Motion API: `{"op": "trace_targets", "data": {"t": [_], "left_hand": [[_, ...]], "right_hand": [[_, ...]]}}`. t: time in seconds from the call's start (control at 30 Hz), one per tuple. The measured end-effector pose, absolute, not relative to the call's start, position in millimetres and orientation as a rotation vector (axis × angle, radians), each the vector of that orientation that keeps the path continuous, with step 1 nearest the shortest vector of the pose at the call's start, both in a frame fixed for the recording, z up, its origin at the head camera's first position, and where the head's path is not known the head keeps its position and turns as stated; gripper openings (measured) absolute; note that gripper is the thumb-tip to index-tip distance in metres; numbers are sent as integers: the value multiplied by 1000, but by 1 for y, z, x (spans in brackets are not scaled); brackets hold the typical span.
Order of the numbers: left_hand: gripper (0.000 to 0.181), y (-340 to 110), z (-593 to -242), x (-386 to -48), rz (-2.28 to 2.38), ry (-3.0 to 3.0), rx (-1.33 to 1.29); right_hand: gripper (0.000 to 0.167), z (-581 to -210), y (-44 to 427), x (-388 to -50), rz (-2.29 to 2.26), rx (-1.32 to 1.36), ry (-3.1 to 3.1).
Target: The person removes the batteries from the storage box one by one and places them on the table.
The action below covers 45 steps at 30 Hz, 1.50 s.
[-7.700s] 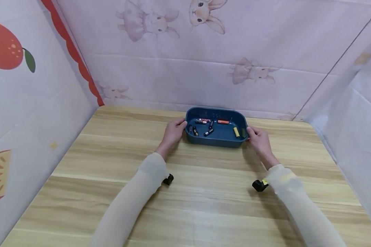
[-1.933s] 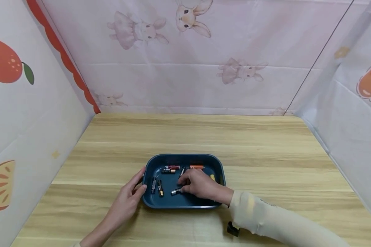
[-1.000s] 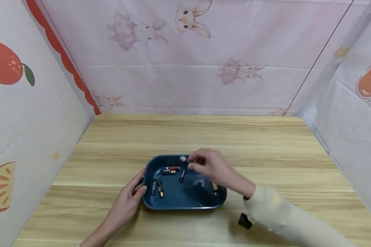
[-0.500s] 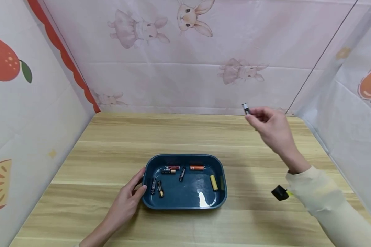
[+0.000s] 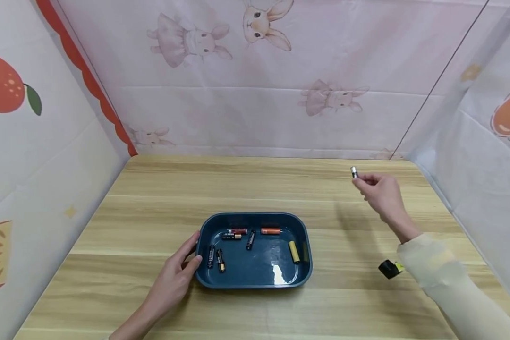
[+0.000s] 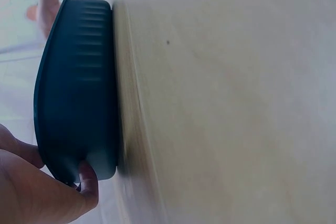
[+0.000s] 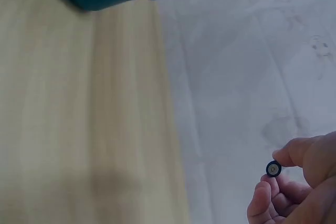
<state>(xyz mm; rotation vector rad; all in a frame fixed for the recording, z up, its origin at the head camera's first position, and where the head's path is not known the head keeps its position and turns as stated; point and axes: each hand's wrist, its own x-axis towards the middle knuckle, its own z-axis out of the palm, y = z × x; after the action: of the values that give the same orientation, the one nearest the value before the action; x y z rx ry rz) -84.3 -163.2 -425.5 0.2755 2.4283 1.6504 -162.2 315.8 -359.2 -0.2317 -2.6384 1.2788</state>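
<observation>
A dark blue plastic tub (image 5: pixel 255 286) stands on the table with several batteries inside. My left hand (image 5: pixel 175 278) grips its left end, and the left wrist view has thumb and fingers (image 6: pixel 88 182) on either side of the tub's corner (image 6: pixel 79 98). Between thumb and fingertips my right hand (image 5: pixel 382 193) pinches a black and silver battery (image 5: pixel 354 172), raised above the table to the tub's right. That battery's round end (image 7: pixel 273 169) faces the right wrist camera. In the tub lie an orange battery (image 5: pixel 270 231), a yellow battery (image 5: pixel 294 251), and dark ones such as a black battery (image 5: pixel 250 240).
The wood-grain table (image 5: pixel 255 184) reaches back to a pale wall sheet (image 5: pixel 221 118) printed with rabbits. White printed sheets (image 5: pixel 38 156) stand at both sides. A small black device (image 5: pixel 389 269) sits at the right wrist.
The tub was drawn from the back of the table nearer to me. My right hand took the black and silver battery out of it, lifted it rightward, then lowered it slightly.
</observation>
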Motion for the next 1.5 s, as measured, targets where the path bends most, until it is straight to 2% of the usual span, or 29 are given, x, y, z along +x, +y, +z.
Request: {"op": "trace_targets", "data": {"t": [0.27, 0.53, 1.17, 1.33, 1.5], "left_hand": [[57, -163, -425, -83, 1654, 2424, 276], [58, -163, -428, -85, 1652, 2425, 274], [58, -164, -424, -87, 1612, 2423, 255], [58, -165, -424, -87, 1594, 2419, 225], [58, -164, -424, -87, 1587, 2412, 224]], "right_hand": [[36, -403, 299, -156, 1330, -312, -2753], [24, -432, 274, -151, 1263, -274, -2826], [20, -442, 239, -162, 1098, -338, -2880], [24, -439, 236, -163, 1074, -369, -2920], [42, -439, 237, -163, 1044, -380, -2946]]}}
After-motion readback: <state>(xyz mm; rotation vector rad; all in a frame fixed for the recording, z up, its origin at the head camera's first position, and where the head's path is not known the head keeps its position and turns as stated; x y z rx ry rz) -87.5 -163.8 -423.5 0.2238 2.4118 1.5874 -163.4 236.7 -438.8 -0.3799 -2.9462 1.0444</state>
